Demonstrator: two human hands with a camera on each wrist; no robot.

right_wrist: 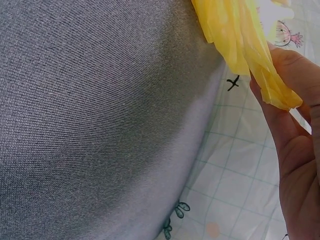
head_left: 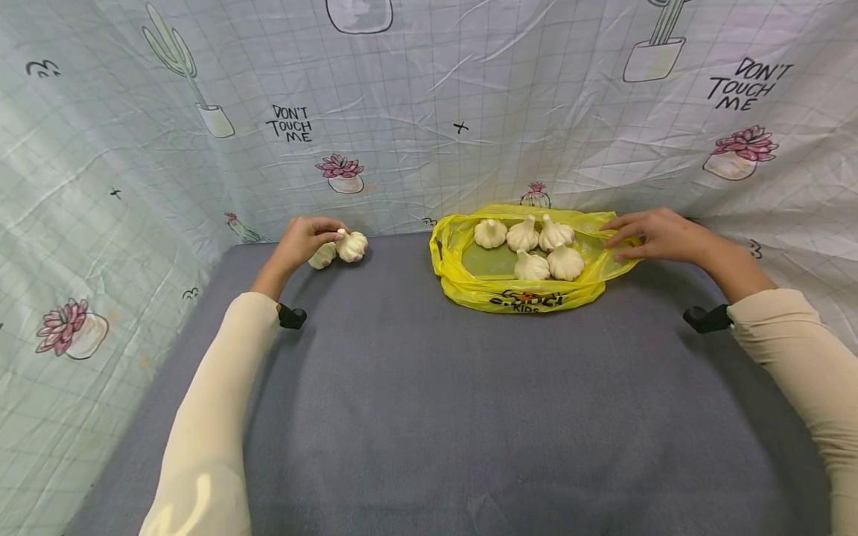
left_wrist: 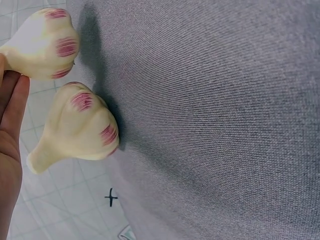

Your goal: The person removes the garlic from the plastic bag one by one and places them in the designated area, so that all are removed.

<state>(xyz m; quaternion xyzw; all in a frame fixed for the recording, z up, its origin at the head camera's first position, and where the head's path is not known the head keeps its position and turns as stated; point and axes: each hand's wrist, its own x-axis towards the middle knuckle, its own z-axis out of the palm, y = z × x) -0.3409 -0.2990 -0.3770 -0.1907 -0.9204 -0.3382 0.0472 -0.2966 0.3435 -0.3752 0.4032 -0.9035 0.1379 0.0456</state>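
Note:
My left hand pinches a white garlic bulb by its stem at the back left of the table. In the left wrist view this bulb has purple streaks and is held slightly off the cloth. Just beside it a second garlic bulb lies on its side. At the back centre right, a yellow plastic bag lies with its mouth spread wide. Several garlic bulbs sit inside it. My right hand holds the bag's right edge, the yellow film between thumb and fingers.
Grey cloth covers the table. A white sheet printed with cacti and lettering hangs along the back and left side, close behind the bag and bulbs. Each wrist wears a black camera mount.

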